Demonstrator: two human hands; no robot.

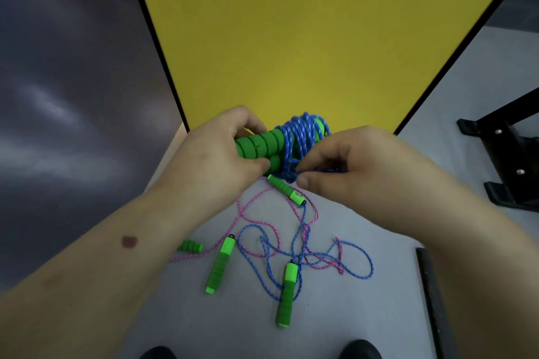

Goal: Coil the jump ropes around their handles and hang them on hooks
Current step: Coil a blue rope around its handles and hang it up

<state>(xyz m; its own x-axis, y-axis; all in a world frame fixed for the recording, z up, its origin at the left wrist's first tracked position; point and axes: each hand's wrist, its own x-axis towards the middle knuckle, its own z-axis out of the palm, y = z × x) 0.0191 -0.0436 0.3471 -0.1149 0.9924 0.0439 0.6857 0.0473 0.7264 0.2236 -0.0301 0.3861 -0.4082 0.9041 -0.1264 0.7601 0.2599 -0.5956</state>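
Observation:
My left hand (217,160) grips a pair of green foam handles (259,144) held side by side in the air. A blue rope (303,137) is coiled many times around their right half. My right hand (347,166) pinches a strand of that blue rope just below the coil. On the grey floor below lie loose ropes: a tangled blue rope (329,259) and a pink rope (256,201), with several green handles, among them a handle (220,264) on the left, a handle (287,294) in the middle and a handle (287,189) just under my hands.
A yellow panel (306,38) with a black frame stands upright right behind my hands. A black metal stand (507,154) sits on the floor at the right. A dark strip (431,285) runs along the floor at lower right. My shoe tips (360,348) show at the bottom.

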